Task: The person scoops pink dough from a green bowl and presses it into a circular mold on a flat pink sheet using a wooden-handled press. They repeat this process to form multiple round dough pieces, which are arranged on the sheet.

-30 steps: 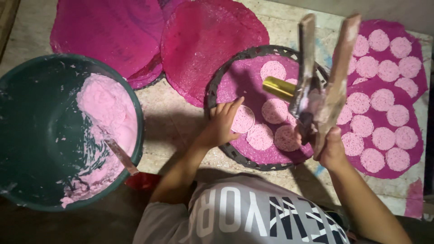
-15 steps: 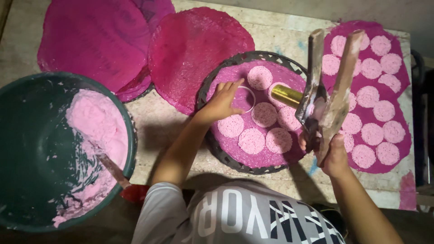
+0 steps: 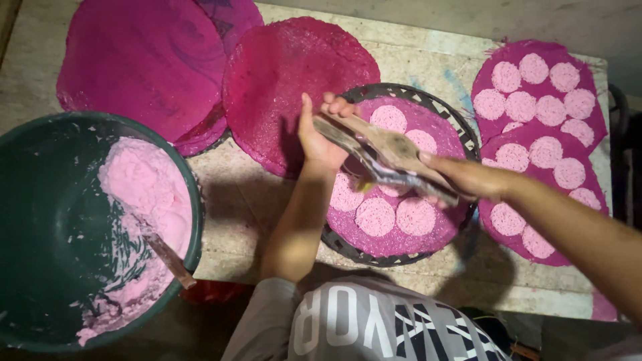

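My right hand point(image 3: 468, 177) grips a wooden two-paddle tool point(image 3: 391, 150) that lies slanted over a dark woven round tray point(image 3: 374, 257). My left hand point(image 3: 319, 137) is closed around the tool's far tip at the tray's left rim. The tray carries a magenta cloth with several pale pink discs point(image 3: 374, 215) on it. The tool hides some of them.
A green basin point(image 3: 194, 220) at the left holds pink dough point(image 3: 144, 187) and a stick point(image 3: 167, 257). Bare magenta round cloths point(image 3: 140, 60) lie at the back. More magenta cloths with pink discs point(image 3: 535, 87) lie at the right, on a pale table point(image 3: 234, 194).
The wooden tool stood upright at the tray's right side; it now lies low across the tray. My left hand left the discs and took the tool's tip.
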